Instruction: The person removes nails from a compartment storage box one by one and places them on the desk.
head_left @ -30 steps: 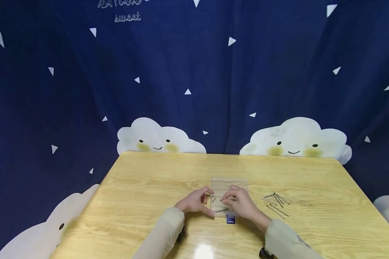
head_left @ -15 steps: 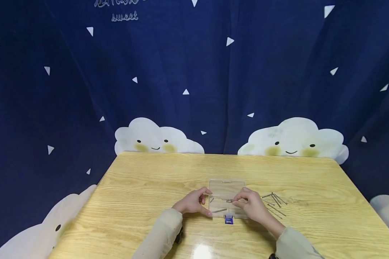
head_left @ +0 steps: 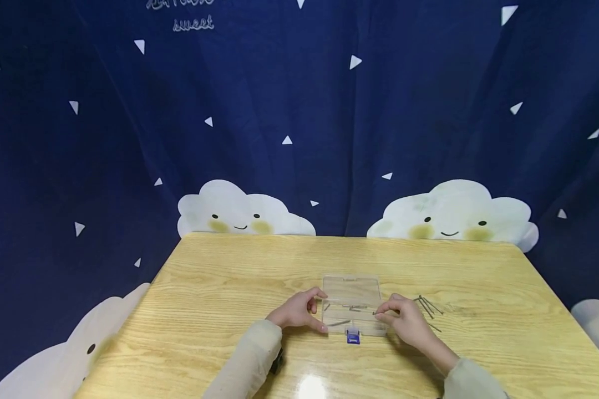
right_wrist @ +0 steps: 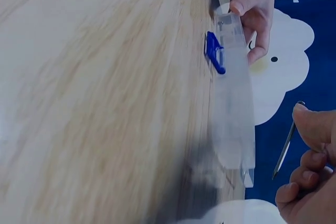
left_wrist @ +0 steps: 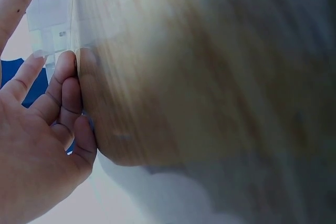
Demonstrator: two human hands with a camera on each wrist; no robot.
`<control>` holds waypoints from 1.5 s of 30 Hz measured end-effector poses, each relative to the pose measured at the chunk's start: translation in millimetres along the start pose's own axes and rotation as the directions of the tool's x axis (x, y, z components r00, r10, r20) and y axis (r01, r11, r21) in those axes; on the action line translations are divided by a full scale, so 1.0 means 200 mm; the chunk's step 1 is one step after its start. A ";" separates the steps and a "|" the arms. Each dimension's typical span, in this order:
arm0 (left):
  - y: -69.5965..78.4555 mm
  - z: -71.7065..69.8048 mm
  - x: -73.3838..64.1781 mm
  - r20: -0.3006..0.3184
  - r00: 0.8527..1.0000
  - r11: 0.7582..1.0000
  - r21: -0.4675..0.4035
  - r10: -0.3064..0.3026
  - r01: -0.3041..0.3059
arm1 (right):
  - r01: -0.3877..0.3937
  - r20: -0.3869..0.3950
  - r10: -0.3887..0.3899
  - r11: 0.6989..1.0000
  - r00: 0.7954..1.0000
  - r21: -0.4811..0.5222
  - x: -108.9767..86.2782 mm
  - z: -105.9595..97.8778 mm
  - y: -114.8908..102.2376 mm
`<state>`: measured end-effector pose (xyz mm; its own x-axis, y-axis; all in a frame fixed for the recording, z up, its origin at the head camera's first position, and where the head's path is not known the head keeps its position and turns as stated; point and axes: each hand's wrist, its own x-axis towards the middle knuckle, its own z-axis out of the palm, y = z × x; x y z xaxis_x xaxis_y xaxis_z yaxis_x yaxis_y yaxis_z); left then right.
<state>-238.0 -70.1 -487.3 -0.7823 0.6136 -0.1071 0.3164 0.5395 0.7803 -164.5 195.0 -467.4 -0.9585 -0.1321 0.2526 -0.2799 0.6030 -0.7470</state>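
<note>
The slim metal nail (right_wrist: 286, 145) is sitting between the thumb and fingers of my right hand (head_left: 409, 322), which are pinching it near one end, over the right end of the clear box (head_left: 351, 286). It is probably going to be handling as light, stiff and rather slick, too hard to be harmed by a squeeze; a grip close to the head should be leaving the shank free, though its thinness may be letting it roll. The box, apparently thin plastic and light enough to be sliding, is lying with its lid open on the far side; my left hand (head_left: 297, 310) is clasping its left end between thumb and forefinger. Inside, a long nail (head_left: 339, 323) is resting along the near left part and smaller pieces (head_left: 354, 310) are lying farther back. The blue latch (head_left: 353, 337) is jutting from the near edge, and the box walls are standing as low obstacles. To the right, loose nails (head_left: 427, 306) are lying on the wooden table (head_left: 239, 271), my right hand partly screening that side.
</note>
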 end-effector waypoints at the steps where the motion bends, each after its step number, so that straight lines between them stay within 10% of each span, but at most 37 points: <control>1: 0.00 0.00 0.00 0.000 1.000 1.000 0.002 -0.003 0.003 | -0.001 -0.006 0.001 1.000 1.000 -0.003 0.00 -0.01 0.00; 45: 0.01 -0.01 0.00 0.016 1.000 1.000 -0.008 -0.012 0.012 | -0.170 -0.091 0.151 0.949 0.984 -0.265 -0.10 -0.15 0.30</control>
<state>-238.2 -70.2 -485.6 -0.7771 0.6167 -0.1261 0.3029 0.5419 0.7840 -160.5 257.5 -497.7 -0.9809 0.0324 0.1918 -0.0887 0.8032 -0.5890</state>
